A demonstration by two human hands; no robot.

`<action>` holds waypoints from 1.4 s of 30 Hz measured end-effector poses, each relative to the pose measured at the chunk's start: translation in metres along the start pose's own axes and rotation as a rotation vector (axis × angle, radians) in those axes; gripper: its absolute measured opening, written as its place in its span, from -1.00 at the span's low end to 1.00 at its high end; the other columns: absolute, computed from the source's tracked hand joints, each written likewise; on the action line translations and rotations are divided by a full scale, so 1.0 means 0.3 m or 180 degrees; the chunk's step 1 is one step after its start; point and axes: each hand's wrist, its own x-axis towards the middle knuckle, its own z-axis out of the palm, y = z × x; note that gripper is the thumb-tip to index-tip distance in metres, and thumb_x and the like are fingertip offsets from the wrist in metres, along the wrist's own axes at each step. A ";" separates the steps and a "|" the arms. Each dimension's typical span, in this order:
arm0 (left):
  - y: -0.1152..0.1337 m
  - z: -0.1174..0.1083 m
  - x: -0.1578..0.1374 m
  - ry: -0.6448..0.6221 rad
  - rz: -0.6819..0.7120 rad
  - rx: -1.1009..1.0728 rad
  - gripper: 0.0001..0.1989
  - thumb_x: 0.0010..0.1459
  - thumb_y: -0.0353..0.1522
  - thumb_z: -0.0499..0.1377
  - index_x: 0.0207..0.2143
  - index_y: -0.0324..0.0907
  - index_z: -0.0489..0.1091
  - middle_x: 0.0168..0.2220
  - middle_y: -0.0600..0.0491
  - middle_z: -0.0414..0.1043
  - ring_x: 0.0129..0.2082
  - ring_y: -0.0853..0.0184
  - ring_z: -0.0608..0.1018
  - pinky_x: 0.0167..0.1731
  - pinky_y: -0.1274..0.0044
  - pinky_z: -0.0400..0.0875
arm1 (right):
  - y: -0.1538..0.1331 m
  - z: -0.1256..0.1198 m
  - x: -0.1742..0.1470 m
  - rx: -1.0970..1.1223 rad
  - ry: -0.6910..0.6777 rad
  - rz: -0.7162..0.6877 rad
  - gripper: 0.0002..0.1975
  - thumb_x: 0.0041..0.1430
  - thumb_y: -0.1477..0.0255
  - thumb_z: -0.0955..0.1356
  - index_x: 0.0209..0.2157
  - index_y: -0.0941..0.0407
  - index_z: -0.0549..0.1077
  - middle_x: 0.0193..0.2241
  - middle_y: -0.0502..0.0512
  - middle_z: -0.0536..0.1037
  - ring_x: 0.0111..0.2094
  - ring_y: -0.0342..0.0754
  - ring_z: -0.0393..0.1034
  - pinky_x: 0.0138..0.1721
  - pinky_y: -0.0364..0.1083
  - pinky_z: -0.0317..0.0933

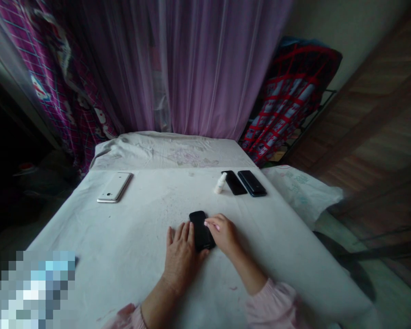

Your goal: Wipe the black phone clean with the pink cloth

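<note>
**Brace the phone, work lightly**

Black phone (201,232) lies on white tablecloth (137,246), between your hands. Left hand (181,253): fingers extended, loosely apart, at its edge; keep it braced. Right hand (226,232): fingertips pinch a small pale item (206,223), kind unclear; keep pressure gentle.

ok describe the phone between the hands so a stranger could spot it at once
On the white-covered table, in the foreground, the left hand and right hand flank a black phone. Unlike the white phone and dark devices farther back, it alone lies between the hands.
</note>
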 end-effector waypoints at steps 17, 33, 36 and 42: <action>-0.091 -0.006 0.020 -0.0334 0.0381 -0.0175 -0.32 0.10 -0.14 0.23 0.21 -0.25 0.19 0.17 -0.24 0.32 0.17 -0.06 0.34 0.15 0.00 0.10 | 0.014 0.026 0.127 0.0229 -0.0137 0.0240 -0.82 0.09 0.56 0.31 -0.41 0.06 0.55 -0.43 0.03 0.62 -0.39 -0.07 0.51 -0.33 -0.15 0.34; -0.090 0.010 0.000 0.0028 0.0132 -0.0298 -0.44 0.11 -0.32 0.21 0.16 -0.22 0.22 0.03 -0.16 0.40 0.06 0.05 0.41 0.14 0.12 0.17 | 0.020 -0.026 -0.005 0.0123 -0.0117 0.0338 -0.81 0.14 0.52 0.29 -0.37 0.08 0.56 -0.33 0.08 0.55 -0.30 -0.08 0.47 -0.24 -0.15 0.32; -0.104 0.012 0.005 0.0073 0.0095 -0.0379 -0.46 0.10 -0.37 0.18 0.16 -0.16 0.22 0.00 -0.12 0.40 0.04 0.07 0.42 0.15 0.10 0.15 | 0.015 0.000 0.049 -0.0069 -0.0185 0.0350 -0.83 0.12 0.52 0.31 -0.38 0.06 0.56 -0.33 0.07 0.55 -0.30 -0.08 0.46 -0.25 -0.15 0.30; -0.113 0.019 0.004 0.0065 0.0087 -0.0427 -0.42 0.09 -0.39 0.16 0.18 -0.18 0.18 0.02 -0.14 0.38 0.05 0.06 0.41 0.13 0.08 0.17 | 0.003 0.041 0.122 -0.0175 -0.0212 0.0315 -0.82 0.12 0.54 0.32 -0.37 0.06 0.57 -0.34 0.06 0.56 -0.30 -0.09 0.46 -0.25 -0.16 0.29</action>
